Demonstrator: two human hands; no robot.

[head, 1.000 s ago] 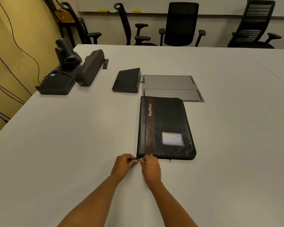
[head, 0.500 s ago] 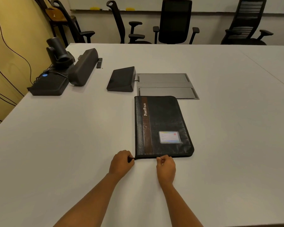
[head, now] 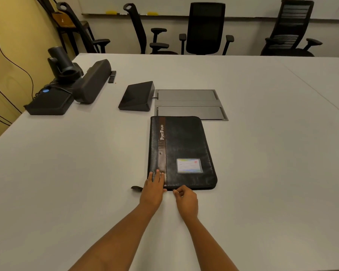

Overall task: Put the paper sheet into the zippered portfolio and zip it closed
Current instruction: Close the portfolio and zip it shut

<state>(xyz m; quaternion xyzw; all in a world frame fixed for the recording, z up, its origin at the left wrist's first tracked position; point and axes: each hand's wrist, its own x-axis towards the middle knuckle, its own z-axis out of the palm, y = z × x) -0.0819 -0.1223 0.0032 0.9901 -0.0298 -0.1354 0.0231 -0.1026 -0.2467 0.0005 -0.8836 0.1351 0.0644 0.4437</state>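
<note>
Left hand (head: 153, 189) had moved from the zipper tail (head: 135, 188) onto the near-left corner of the portfolio (head: 186, 145), fingers (head: 157, 176) flat and pressing. Right hand (head: 186, 200) pinched the zipper pull (head: 175, 190) at the near edge. Portfolio lay closed on the table (head: 67, 173).

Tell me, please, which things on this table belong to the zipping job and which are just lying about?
In the job: portfolio, cover down; left hand, pressing its near corner; right hand, pinching the zip pull. The paper is not in view.
Lying about: camera, speaker bar, black box, wedge-shaped device, table hatch, chairs.
</note>
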